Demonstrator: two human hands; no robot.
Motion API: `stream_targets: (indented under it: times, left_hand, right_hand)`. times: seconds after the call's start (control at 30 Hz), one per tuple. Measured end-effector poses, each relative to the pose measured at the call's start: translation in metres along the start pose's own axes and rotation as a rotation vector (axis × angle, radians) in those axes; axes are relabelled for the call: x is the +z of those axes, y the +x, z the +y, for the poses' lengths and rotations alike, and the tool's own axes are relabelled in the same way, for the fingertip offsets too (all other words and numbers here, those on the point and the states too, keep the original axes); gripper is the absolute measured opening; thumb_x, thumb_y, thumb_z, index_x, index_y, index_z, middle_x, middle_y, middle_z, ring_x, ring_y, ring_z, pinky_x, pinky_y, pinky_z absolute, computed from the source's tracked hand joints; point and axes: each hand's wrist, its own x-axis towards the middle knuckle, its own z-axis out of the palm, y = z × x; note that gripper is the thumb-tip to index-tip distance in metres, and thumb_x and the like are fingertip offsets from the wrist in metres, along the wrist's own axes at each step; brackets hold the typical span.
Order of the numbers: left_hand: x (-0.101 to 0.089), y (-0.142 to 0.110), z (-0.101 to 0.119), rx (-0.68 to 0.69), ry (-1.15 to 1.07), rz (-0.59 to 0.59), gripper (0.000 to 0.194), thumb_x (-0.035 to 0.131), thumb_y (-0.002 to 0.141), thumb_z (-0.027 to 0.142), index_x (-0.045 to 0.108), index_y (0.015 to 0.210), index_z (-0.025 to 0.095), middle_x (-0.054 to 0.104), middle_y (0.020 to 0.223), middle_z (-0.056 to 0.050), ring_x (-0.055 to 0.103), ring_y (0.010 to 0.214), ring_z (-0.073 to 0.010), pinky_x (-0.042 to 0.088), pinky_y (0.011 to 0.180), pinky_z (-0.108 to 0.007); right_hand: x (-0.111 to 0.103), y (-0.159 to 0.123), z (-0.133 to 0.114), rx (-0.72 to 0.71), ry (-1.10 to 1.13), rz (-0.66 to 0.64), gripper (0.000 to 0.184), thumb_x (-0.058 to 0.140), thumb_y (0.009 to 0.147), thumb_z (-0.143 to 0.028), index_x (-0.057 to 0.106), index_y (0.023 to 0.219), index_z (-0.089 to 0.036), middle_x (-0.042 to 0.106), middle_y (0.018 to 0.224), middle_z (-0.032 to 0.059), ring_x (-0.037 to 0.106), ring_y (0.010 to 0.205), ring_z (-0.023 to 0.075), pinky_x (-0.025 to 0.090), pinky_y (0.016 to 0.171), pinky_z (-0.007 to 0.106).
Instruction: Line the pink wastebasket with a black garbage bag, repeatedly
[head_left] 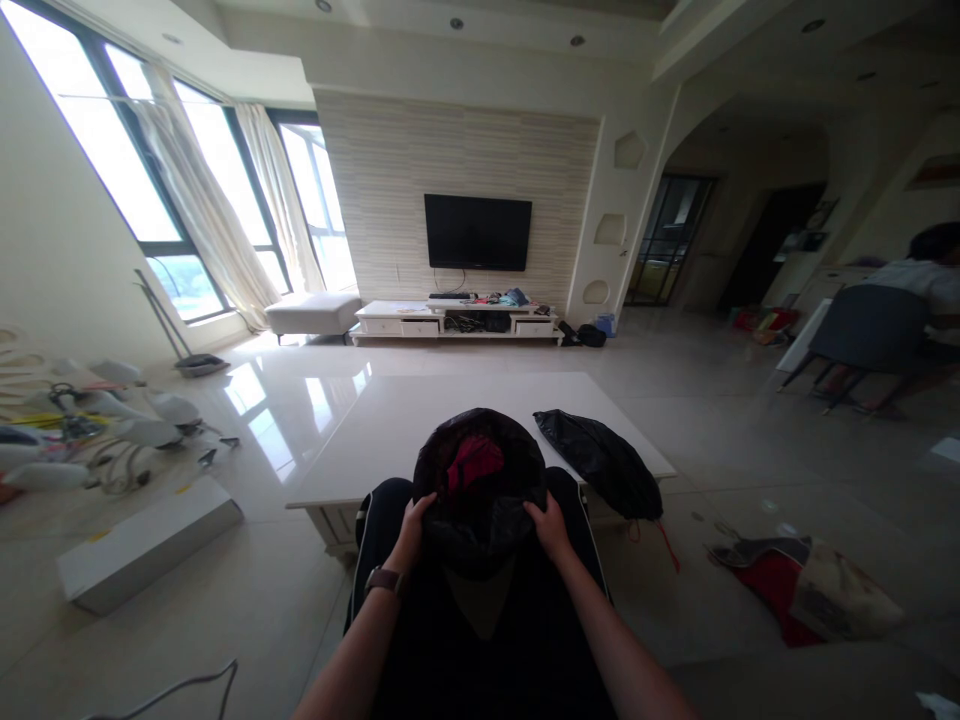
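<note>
A black trash bag (480, 545) stands between my knees, its mouth spread into a round opening. Inside it lies something dark pink (474, 462), partly in shadow. My left hand (415, 522) grips the bag's rim on the left, a watch on that wrist. On the opposite side my right hand (547, 522) holds the rim, fingers partly hidden by the bag. A second black bag (600, 458), long and with red drawstrings, lies on the right part of the white table (360, 440), its end hanging over the edge.
To the left are a long white box (154, 545) and a pile of white parts and cables (135, 420). Crumpled red and beige cloth (817, 590) lies on the floor at right. A person (919, 280) sits on a chair at far right. A TV cabinet (457, 322) stands beyond the table.
</note>
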Motion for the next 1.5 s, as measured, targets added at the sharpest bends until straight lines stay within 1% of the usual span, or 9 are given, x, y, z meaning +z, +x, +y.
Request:
stream_targets:
  times: [0.17, 0.33, 0.43, 0.6, 0.73, 0.87, 1.23, 1.37, 1.5]
  left_hand:
    - [-0.001, -0.001, 0.002, 0.004, 0.002, -0.02, 0.031, 0.073, 0.07, 0.024, 0.077, 0.1, 0.02, 0.074, 0.12, -0.01, 0.062, 0.128, -0.0358, 0.041, 0.118, -0.05]
    - [-0.004, 0.001, -0.004, 0.045, 0.048, -0.016, 0.033, 0.072, 0.066, 0.021, 0.078, 0.098, 0.02, 0.073, 0.121, -0.01, 0.061, 0.128, -0.0373, 0.039, 0.119, -0.05]
    - [-0.004, 0.001, -0.005, 0.044, 0.051, -0.008, 0.033, 0.072, 0.067, 0.021, 0.078, 0.099, 0.02, 0.072, 0.122, -0.01, 0.061, 0.128, -0.0376, 0.039, 0.119, -0.051]
    - [0.0, -0.001, 0.004, -0.001, 0.001, -0.014, 0.033, 0.076, 0.069, 0.026, 0.077, 0.101, 0.019, 0.074, 0.122, -0.011, 0.06, 0.131, -0.0368, 0.041, 0.118, -0.05]
    - [0.003, -0.004, 0.014, -0.044, -0.048, -0.045, 0.036, 0.077, 0.074, 0.032, 0.075, 0.106, 0.017, 0.075, 0.122, -0.013, 0.064, 0.127, -0.0353, 0.045, 0.114, -0.049]
    - [0.006, -0.005, 0.019, -0.053, -0.063, -0.034, 0.033, 0.076, 0.076, 0.033, 0.076, 0.105, 0.017, 0.075, 0.123, -0.013, 0.065, 0.126, -0.0345, 0.045, 0.114, -0.048]
    - [0.005, -0.005, 0.015, -0.031, -0.052, -0.016, 0.031, 0.079, 0.073, 0.03, 0.076, 0.102, 0.019, 0.074, 0.121, -0.012, 0.063, 0.129, -0.0347, 0.045, 0.113, -0.046]
    - [0.008, -0.003, 0.017, -0.063, -0.074, -0.036, 0.036, 0.08, 0.072, 0.031, 0.075, 0.106, 0.018, 0.076, 0.119, -0.013, 0.065, 0.125, -0.0352, 0.047, 0.111, -0.047]
    - [0.006, -0.002, 0.013, -0.057, -0.055, -0.036, 0.034, 0.08, 0.071, 0.029, 0.075, 0.103, 0.018, 0.076, 0.119, -0.012, 0.064, 0.127, -0.0363, 0.045, 0.113, -0.05]
  right_hand:
    - [0.0, -0.001, -0.002, -0.002, -0.014, 0.0, 0.049, 0.068, 0.072, -0.037, 0.071, 0.116, -0.016, 0.079, 0.114, 0.0128, 0.071, 0.11, 0.0354, 0.053, 0.103, 0.048]
    - [-0.001, -0.002, -0.002, -0.002, -0.021, -0.02, 0.048, 0.067, 0.075, -0.037, 0.071, 0.118, -0.017, 0.079, 0.114, 0.0116, 0.071, 0.11, 0.0349, 0.053, 0.102, 0.047]
    - [-0.001, -0.002, -0.002, 0.003, -0.011, -0.008, 0.051, 0.068, 0.073, -0.037, 0.071, 0.119, -0.016, 0.079, 0.114, 0.0125, 0.072, 0.11, 0.0356, 0.053, 0.102, 0.048]
    - [0.0, -0.001, -0.001, 0.004, 0.007, -0.003, 0.051, 0.068, 0.071, -0.037, 0.071, 0.118, -0.016, 0.079, 0.114, 0.0127, 0.072, 0.11, 0.0359, 0.054, 0.102, 0.048]
    - [0.0, -0.001, 0.0, -0.005, 0.009, 0.008, 0.05, 0.068, 0.071, -0.037, 0.072, 0.116, -0.016, 0.08, 0.113, 0.0121, 0.072, 0.11, 0.0352, 0.054, 0.103, 0.048]
    - [0.0, -0.002, 0.0, -0.001, -0.002, 0.017, 0.049, 0.069, 0.071, -0.037, 0.073, 0.115, -0.016, 0.08, 0.112, 0.0123, 0.073, 0.108, 0.0354, 0.055, 0.101, 0.048]
    - [-0.001, -0.003, -0.002, -0.004, -0.011, 0.004, 0.046, 0.068, 0.073, -0.036, 0.073, 0.115, -0.018, 0.08, 0.111, 0.011, 0.073, 0.107, 0.0345, 0.056, 0.099, 0.046]
    - [-0.001, -0.003, -0.002, -0.011, -0.023, 0.002, 0.045, 0.068, 0.074, -0.036, 0.073, 0.114, -0.017, 0.08, 0.11, 0.011, 0.073, 0.107, 0.0341, 0.056, 0.098, 0.045]
    - [-0.002, -0.003, -0.001, -0.01, -0.024, 0.003, 0.044, 0.068, 0.074, -0.036, 0.073, 0.114, -0.017, 0.08, 0.11, 0.0112, 0.073, 0.106, 0.0341, 0.055, 0.099, 0.046]
